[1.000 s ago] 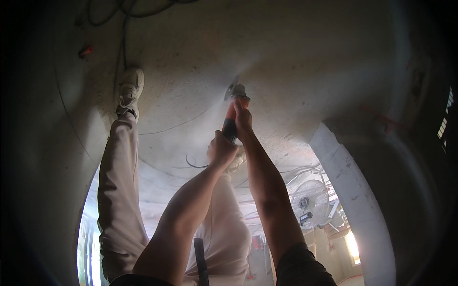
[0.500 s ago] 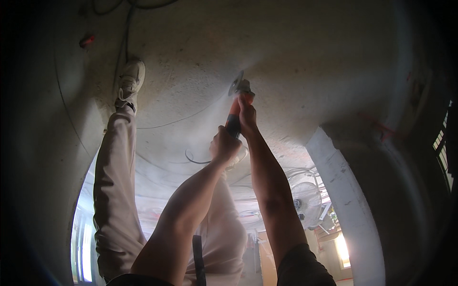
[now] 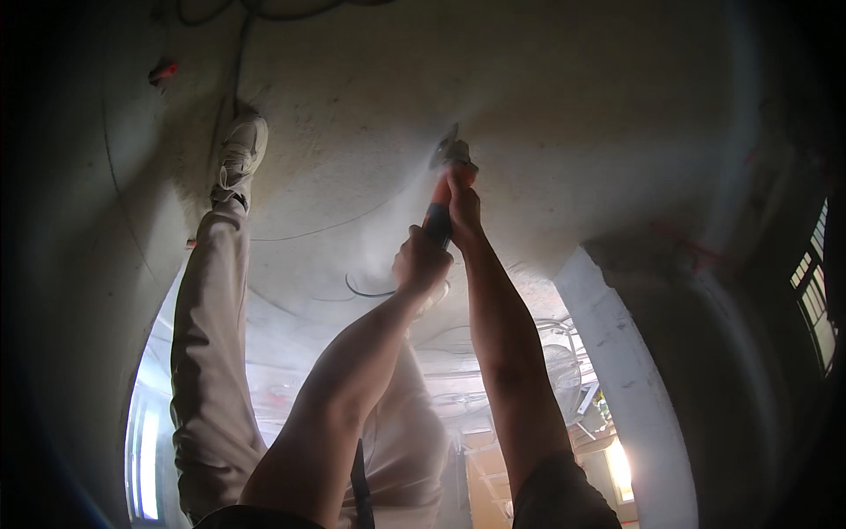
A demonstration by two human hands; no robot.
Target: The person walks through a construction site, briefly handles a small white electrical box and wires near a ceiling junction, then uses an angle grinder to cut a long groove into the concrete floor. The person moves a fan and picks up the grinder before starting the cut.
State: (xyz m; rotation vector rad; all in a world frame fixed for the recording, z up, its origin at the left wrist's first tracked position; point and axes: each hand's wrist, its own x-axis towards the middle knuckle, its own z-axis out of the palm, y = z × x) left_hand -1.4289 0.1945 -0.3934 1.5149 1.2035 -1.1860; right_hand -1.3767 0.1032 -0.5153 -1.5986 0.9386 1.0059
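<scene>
An orange and black angle grinder (image 3: 438, 209) is gripped in both my hands, its metal head pointing away from me. My left hand (image 3: 421, 263) is closed round the dark rear end of the body. Farther forward, my right hand (image 3: 463, 204) wraps the orange part just behind the head. The thin cutting disc (image 3: 448, 145) stands on edge at the grey concrete floor (image 3: 352, 167). Dust sprays back from it toward my left leg and hides the exact contact. A cable (image 3: 366, 291) curves out near my left hand.
My left shoe (image 3: 241, 159) is planted at the left, near dark cords and a small red object (image 3: 162, 73). A pale wall end (image 3: 630, 339) stands at the right. Behind my arms, a round fan (image 3: 561, 375) shows faintly through the dust.
The grinder and both hands have shifted slightly to the right and forward. Dust around the disc looks thicker, and the whole view has tilted a little.
</scene>
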